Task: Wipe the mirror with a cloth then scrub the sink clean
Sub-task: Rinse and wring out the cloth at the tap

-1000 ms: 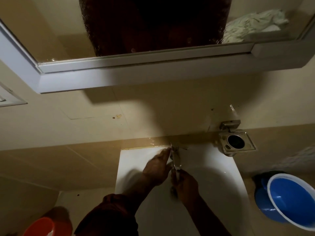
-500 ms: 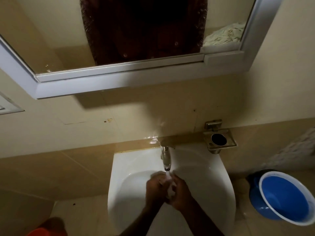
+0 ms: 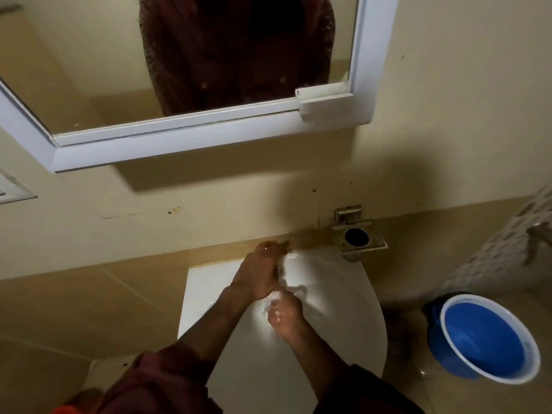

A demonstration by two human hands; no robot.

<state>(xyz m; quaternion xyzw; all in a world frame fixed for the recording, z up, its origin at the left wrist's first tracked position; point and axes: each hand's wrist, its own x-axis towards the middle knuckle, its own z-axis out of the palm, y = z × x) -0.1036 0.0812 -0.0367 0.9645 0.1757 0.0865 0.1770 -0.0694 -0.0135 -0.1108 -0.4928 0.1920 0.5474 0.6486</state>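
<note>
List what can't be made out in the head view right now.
- Metal tap: hidden under the left hand; its grip unclear.
- Right hand contents: blurred by foam and glare on the white ceramic sink.
- Orange object: cut off by the bottom edge.
- Wall-mounted metal holder: interior too dark.

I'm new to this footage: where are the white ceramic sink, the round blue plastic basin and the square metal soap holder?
white ceramic sink [image 3: 352, 297], head view, bare right inner wall.
round blue plastic basin [image 3: 490, 339], head view, blue inside.
square metal soap holder [image 3: 377, 241], head view, right rim.
</note>
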